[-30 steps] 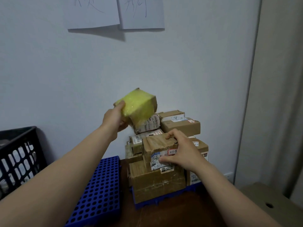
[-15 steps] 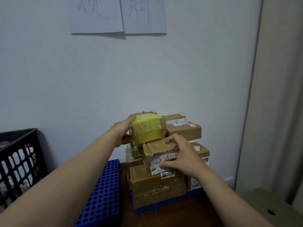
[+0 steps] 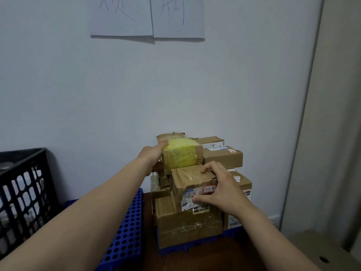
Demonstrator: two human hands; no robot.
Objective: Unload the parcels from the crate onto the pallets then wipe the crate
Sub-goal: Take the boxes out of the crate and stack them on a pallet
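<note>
A stack of brown cardboard parcels (image 3: 187,223) stands on a blue pallet (image 3: 195,245) against the wall. My left hand (image 3: 153,155) grips a parcel wrapped in yellow tape (image 3: 182,155), which rests on top of the stack. My right hand (image 3: 220,188) grips a crumpled brown parcel with a white label (image 3: 187,184) in the upper front of the stack. A black plastic crate (image 3: 23,184) stands at the left edge; its inside is mostly hidden.
A second blue perforated pallet (image 3: 125,231) lies between the crate and the stack. Dark floor (image 3: 205,259) shows in front. A cardboard box with a hole (image 3: 320,251) sits at the bottom right. Two paper sheets (image 3: 148,16) hang on the wall above.
My left hand has lowered the yellow-taped parcel from the air onto the top of the stack. My right hand has stayed on the crumpled parcel.
</note>
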